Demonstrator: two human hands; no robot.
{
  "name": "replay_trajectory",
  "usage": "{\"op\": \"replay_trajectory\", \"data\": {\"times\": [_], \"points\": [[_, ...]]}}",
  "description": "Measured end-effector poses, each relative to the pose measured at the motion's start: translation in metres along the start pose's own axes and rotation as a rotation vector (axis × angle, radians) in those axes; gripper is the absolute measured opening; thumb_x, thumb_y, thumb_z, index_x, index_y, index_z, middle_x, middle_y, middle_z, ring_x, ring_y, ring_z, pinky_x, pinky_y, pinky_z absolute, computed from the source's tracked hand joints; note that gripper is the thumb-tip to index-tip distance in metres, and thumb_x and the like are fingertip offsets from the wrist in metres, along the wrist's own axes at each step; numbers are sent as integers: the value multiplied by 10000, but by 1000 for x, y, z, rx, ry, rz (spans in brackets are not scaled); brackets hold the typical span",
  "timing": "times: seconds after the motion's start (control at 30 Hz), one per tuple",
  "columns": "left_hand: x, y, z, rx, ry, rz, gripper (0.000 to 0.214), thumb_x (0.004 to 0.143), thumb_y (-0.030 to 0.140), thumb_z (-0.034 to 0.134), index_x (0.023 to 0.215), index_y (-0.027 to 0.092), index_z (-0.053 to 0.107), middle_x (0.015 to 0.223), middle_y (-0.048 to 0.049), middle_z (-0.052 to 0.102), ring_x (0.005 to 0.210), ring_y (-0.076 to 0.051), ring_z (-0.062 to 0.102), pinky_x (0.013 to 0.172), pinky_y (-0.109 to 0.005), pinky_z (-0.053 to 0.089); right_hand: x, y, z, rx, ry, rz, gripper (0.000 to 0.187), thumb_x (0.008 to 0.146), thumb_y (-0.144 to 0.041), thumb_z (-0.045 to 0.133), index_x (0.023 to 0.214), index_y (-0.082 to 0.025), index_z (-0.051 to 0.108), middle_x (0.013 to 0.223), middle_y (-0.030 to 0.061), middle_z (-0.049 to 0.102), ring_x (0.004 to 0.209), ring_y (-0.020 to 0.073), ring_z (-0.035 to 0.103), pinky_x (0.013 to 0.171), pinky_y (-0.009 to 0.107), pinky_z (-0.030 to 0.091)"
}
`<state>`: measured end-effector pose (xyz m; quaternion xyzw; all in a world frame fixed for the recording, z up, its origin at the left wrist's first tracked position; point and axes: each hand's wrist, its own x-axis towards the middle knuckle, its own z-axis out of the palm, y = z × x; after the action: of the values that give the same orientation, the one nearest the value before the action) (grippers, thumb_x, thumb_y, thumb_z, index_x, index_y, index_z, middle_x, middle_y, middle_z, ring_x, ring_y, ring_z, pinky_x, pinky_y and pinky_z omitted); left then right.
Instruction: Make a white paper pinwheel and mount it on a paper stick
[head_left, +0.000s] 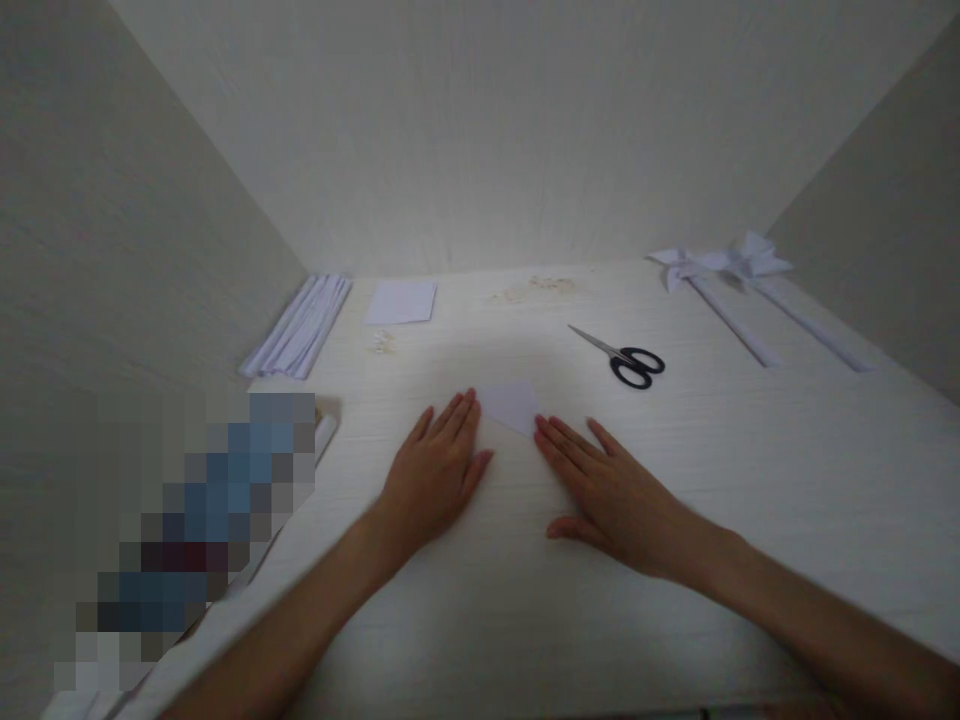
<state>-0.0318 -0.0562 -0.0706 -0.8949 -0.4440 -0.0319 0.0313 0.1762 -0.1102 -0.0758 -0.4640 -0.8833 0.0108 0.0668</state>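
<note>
A small piece of white folded paper (510, 402) lies flat on the pale table (480, 620), with slanted lower edges. My left hand (439, 460) rests flat at the paper's left edge, its fingertips touching it. At the lower right corner of the paper, the fingertips of my right hand (600, 485) press down, with the thumb apart. Both hands have their fingers stretched out. Beyond my right hand lie scissors (621, 358) with black handles, their blades pointing to the back left.
Rolled white paper sticks (300, 328) are piled at the back left, beside a stack of square paper (402, 302). Two paper pinwheels (739, 322) on sticks lie at the back right. Small pale bits (551, 285) are scattered near the back wall. A pixelated area (217, 500) covers the left side.
</note>
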Motion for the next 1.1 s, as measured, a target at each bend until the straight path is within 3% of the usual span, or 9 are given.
{"op": "replay_trajectory", "data": {"times": [0.17,0.27,0.33,0.4,0.5,0.6,0.73,0.9,1.1], "points": [[6,-8,7,46,69,-236,555,844,359,260,1259,-6,296,1351,-210,278,1256,-266,245,1000,-453,250,-1,1,1,-3,-4,-8,705,805,-536,325,1320,-62,238,1372,158,266,1277,242,200,1004,479,232],[9,-8,10,-13,121,-303,595,835,364,280,1253,-58,259,1351,-260,232,1271,-290,182,1006,-455,235,-1,1,3,3,22,-8,689,811,-529,315,1326,-80,229,1373,153,270,1277,242,202,1002,482,232],[8,-5,9,-72,164,-231,590,834,329,287,1266,-67,213,1365,-264,187,1286,-276,124,1015,-431,233,-2,2,4,7,38,-10,690,811,-529,318,1331,-86,218,1375,152,267,1278,241,199,1003,483,229],[6,3,7,-131,171,-52,559,838,286,279,1284,-39,187,1384,-234,162,1297,-236,79,1029,-396,225,-2,2,5,9,47,-14,695,811,-526,322,1334,-84,205,1375,154,264,1278,239,199,1005,483,225],[2,22,4,-186,87,188,563,843,329,285,1300,12,194,1395,-189,178,1299,-207,83,1034,-356,227,-2,1,6,12,53,-16,692,818,-507,325,1342,-81,175,1377,153,258,1279,234,199,1008,482,220],[-2,35,3,-181,4,218,585,846,397,267,1310,46,202,1390,-156,218,1292,-206,137,1034,-370,219,-2,1,5,12,44,-8,694,821,-499,321,1345,-75,154,1383,146,243,1281,227,192,1011,478,218],[-2,33,0,-154,-31,162,530,862,378,236,1313,100,228,1395,-101,229,1287,-183,166,1037,-390,201,-1,1,4,10,20,2,689,818,-510,318,1334,-69,199,1381,146,247,1279,228,198,1013,473,218],[1,14,-4,-113,-18,24,462,876,301,198,1281,108,306,1371,-87,288,1262,-165,248,1023,-407,228,-1,2,3,19,10,4,660,814,-503,337,1317,-82,256,1373,148,268,1277,232,207,1008,476,226],[5,-3,1,-64,99,-132,425,864,257,233,1220,90,394,1321,-117,375,1219,-202,336,1006,-465,239,0,1,0,17,2,9,648,816,-495,344,1306,-75,277,1375,143,268,1273,224,219,1006,467,242]]}}
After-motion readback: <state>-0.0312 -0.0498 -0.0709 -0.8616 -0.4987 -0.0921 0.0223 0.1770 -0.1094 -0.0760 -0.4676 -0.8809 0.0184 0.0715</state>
